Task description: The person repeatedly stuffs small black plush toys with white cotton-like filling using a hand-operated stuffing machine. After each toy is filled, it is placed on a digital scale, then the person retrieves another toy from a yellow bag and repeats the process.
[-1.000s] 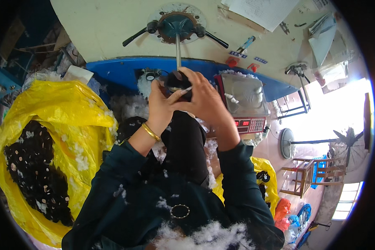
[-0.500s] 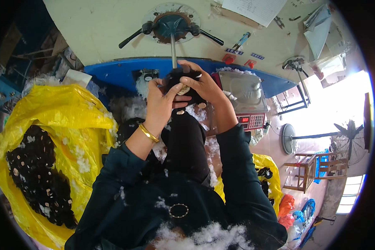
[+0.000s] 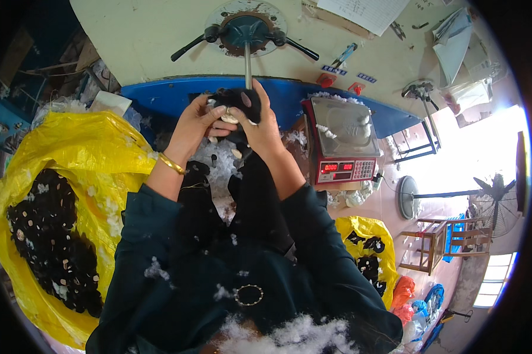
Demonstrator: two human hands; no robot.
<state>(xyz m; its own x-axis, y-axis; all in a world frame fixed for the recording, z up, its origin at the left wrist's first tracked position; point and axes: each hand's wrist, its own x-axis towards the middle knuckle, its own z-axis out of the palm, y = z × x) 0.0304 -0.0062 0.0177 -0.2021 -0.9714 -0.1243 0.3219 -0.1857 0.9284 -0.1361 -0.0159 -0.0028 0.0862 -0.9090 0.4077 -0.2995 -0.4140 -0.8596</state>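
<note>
A small black plush toy [image 3: 222, 99] with pale patches and a pinkish ear is between my two hands, just below the end of a metal filling tube [image 3: 247, 64]. My left hand [image 3: 189, 128], with a gold bangle on its wrist, grips the toy's left side, thumb on a pale part. My right hand [image 3: 265, 128] wraps the right side, its fingers raised beside the tube's end. Whether the tube touches the toy is hidden by hand and toy. White stuffing fluff [image 3: 216, 162] lies below, around my knees.
A yellow sack [image 3: 109, 133] of black plush pieces stands on the left, a smaller yellow sack [image 3: 387, 248] on the right. A red scale [image 3: 344, 170] sits right of my hands. The cream machine panel [image 3: 142, 35] carries a black-handled hub [image 3: 245, 32]. Farther right are a fan [image 3: 496, 203] and wooden chair [image 3: 425, 245].
Both hands have shifted left with the plush toy, and the toy has turned so its ear shows. My right arm has swung left, uncovering more of the scale and the right sack.
</note>
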